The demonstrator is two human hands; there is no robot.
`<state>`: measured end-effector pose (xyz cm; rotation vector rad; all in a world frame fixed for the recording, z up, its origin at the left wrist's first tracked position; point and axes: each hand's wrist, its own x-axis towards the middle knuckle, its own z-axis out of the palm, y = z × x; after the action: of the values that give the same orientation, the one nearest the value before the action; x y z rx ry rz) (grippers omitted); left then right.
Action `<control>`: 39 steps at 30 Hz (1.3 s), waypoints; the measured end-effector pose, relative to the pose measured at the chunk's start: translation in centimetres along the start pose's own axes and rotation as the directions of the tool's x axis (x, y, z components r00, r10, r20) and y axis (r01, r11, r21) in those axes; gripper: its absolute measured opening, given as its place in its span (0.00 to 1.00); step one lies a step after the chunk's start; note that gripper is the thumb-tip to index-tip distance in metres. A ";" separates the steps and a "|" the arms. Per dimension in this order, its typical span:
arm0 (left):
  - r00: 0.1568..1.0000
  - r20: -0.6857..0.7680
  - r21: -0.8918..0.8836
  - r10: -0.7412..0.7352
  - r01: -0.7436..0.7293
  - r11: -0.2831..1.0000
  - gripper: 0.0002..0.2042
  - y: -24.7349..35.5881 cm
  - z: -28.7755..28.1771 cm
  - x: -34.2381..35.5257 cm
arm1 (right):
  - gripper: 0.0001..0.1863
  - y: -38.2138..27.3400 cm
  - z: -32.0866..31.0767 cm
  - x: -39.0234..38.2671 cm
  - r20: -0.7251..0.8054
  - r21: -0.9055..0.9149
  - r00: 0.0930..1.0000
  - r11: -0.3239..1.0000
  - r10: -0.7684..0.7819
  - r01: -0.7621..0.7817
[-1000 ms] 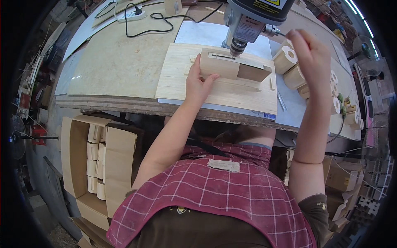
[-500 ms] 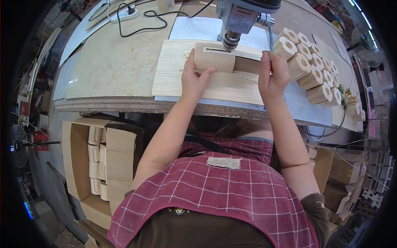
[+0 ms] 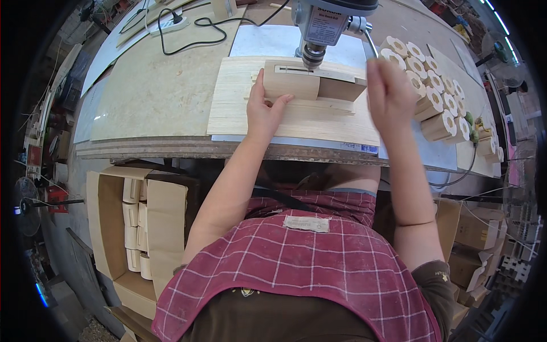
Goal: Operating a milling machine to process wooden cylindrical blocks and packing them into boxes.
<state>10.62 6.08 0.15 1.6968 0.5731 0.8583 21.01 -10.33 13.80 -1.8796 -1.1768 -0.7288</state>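
Observation:
A pale wooden piece [image 3: 290, 86] with a slotted top lies among low strips on a light plywood board [image 3: 231, 117]. The chuck [image 3: 313, 55] of a bench drill press [image 3: 323, 23] hangs just over the slot. My left hand [image 3: 265, 111] is closed round the near left end of the piece, thumb along its front face. My right hand [image 3: 390, 94], smeared by motion, is closed on the drill's metal lever [image 3: 371, 47], right of the piece; the lever's lower end is hidden in my fingers.
Several flower-profiled wooden pieces [image 3: 433, 100] stand at the right of the bench. A power strip [image 3: 169, 27] and black cable [image 3: 202, 40] lie at the back left. Open cardboard boxes [image 3: 105, 222] sit below, the left one holding wooden pieces. A fan [image 3: 27, 205] stands far left.
My right hand swung down and leftward with the lever, then rose slightly and moved right over the last half second. My left hand stays on the piece, shifted slightly in the picture.

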 end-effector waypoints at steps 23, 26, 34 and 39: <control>0.995 0.048 0.085 0.090 -0.094 0.992 0.39 0.5 3.0 -0.7 | 0.20 -1.4 -3.1 10.8 0.128 0.099 0.988 0.990 0.085 -0.098; 0.996 0.043 0.088 0.080 -0.084 0.993 0.39 0.2 2.7 -0.7 | 0.16 -0.3 -2.4 6.8 0.193 0.166 0.950 0.946 0.244 -0.277; 0.996 0.053 0.067 0.073 -0.076 0.995 0.39 0.2 2.9 -0.7 | 0.03 -0.5 0.7 -0.3 -0.090 0.159 0.996 0.987 0.002 0.012; 0.996 0.046 0.069 0.080 -0.083 0.994 0.39 0.1 2.9 -0.7 | 0.03 0.7 3.3 -3.2 -0.102 0.183 0.994 0.983 0.044 -0.025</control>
<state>12.45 3.81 -0.35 1.8098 0.5134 0.8656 20.53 -9.20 9.37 -1.6864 -1.1024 -0.6702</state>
